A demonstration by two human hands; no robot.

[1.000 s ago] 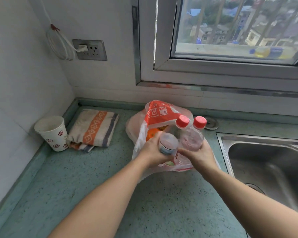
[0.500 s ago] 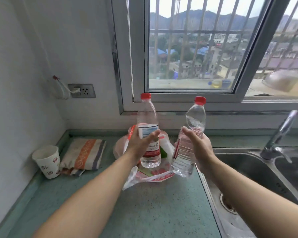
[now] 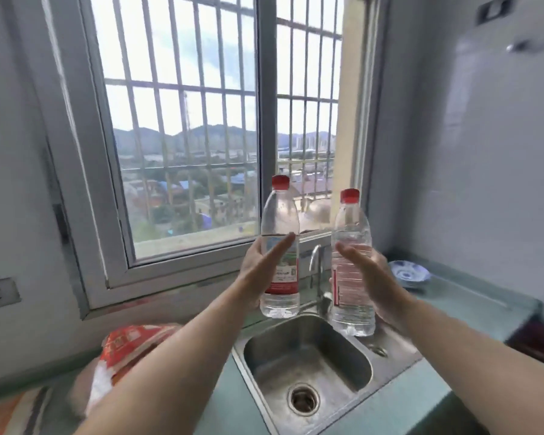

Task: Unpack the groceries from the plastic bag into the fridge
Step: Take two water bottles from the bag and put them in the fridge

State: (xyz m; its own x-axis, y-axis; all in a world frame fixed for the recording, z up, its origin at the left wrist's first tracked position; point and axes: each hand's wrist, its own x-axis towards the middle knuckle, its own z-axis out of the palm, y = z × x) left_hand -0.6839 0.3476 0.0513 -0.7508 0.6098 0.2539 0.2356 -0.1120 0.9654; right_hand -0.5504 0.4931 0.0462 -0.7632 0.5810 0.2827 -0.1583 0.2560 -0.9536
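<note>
**Two water bottles held upright above the sink**

Head view: a red-capped bottle [image 3: 279, 255] is gripped by the left hand [image 3: 261, 271], thumb across its label. A second bottle [image 3: 352, 265] is clasped by the right hand [image 3: 371, 284]. Both are raised over the steel sink [image 3: 308, 362]. The plastic bag [image 3: 123, 353] is seen blurred at lower left, partly hidden by the left forearm. A blue-patterned dish [image 3: 409, 273] is half hidden behind the right hand.

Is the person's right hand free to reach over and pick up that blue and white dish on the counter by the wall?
Probably not as things stand. The right hand is wrapped around a water bottle, so it has no spare grip. The path to the dish looks open, just beyond that hand, but the bottle would need setting down first.
</note>
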